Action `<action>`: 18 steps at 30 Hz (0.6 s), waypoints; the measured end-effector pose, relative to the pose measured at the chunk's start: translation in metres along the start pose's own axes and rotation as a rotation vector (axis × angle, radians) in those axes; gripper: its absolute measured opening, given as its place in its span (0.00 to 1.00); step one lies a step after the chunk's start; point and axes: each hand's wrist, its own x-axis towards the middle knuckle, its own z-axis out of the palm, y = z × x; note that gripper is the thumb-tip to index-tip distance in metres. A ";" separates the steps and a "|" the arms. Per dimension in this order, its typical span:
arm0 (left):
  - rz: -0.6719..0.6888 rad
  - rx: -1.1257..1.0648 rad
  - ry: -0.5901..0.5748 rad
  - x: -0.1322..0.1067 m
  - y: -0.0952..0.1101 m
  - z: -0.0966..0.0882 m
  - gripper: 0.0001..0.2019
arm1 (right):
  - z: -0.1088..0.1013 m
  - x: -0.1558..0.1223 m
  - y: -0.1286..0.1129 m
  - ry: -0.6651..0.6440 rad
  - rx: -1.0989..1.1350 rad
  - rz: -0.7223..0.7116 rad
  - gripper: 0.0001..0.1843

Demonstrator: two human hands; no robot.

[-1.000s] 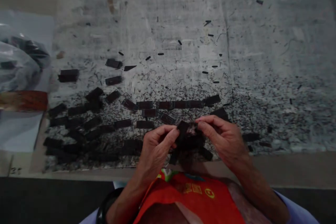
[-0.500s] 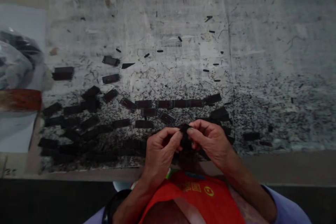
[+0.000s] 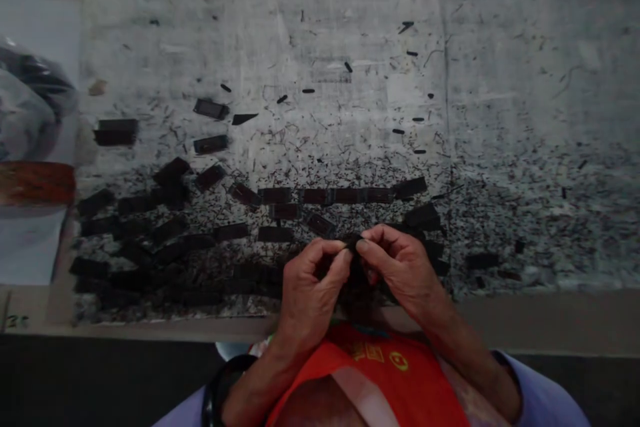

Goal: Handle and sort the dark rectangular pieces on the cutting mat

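Near the front edge of the table, my left hand [image 3: 315,280] and my right hand [image 3: 400,267] face each other in a pinch. Between their fingertips is a small black piece [image 3: 353,241], mostly covered by the fingers; its exact kind does not show. Both thumbs press on it from above. Just past the hands lies a row of dark rectangular pieces [image 3: 346,195]. Close beyond my right hand sits another black rectangular piece [image 3: 423,216]. More black pieces [image 3: 230,232] spread to the left of my left hand, many overlapping.
The pale, stained table covering [image 3: 340,7] is strewn with black scraps. Small black strips [image 3: 309,91] are scattered farther back. At the left edge are a clear plastic bag [image 3: 30,100] and a reddish-brown block [image 3: 37,183] on white paper [image 3: 30,240].
My hands stay pinched on the black piece, with the left fingertips slightly closer to the right. The view has shifted a little; the pieces on the table look unmoved.
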 end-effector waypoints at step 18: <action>-0.197 -0.176 -0.104 0.005 0.004 -0.002 0.09 | -0.003 0.001 0.004 -0.006 -0.022 0.037 0.15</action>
